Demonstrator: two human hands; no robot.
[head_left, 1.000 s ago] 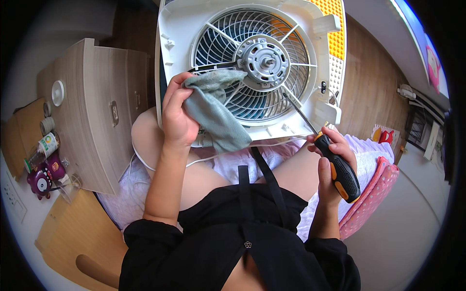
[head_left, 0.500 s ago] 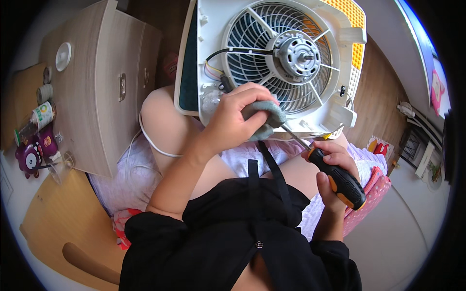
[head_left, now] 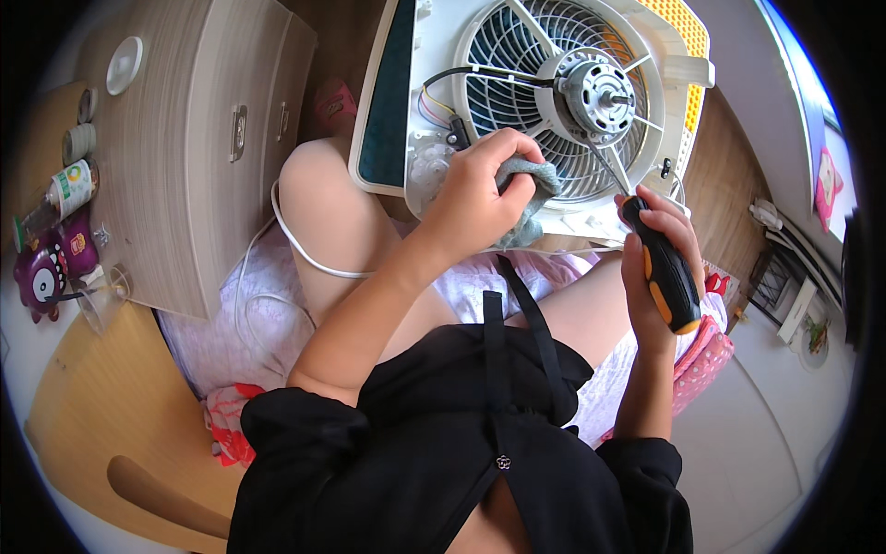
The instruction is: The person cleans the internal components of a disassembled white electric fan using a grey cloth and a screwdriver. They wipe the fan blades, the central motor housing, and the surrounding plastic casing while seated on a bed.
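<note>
Below, a white cord [head_left: 330, 270] crosses one thigh [head_left: 337, 212], left grip [head_left: 483, 192] clamped on cloth [head_left: 543, 189], right grip [head_left: 640, 277] on screwdriver [head_left: 671, 280].

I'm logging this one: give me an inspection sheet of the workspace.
Surface: green panel and yellow studded board showing past the edges of the fan.
Job's things: fan with motor exposed; grey-green cloth; black-and-orange screwdriver.
Clutter: bottle and purple toy, far left.
Hands: left hand clutches the cloth; right hand holds the screwdriver, shaft toward the motor, tip contact unclear.
Cables: white cord across the left leg; black lead running to the motor.
Surroundings: cabinet at left, wooden floor at right.
</note>
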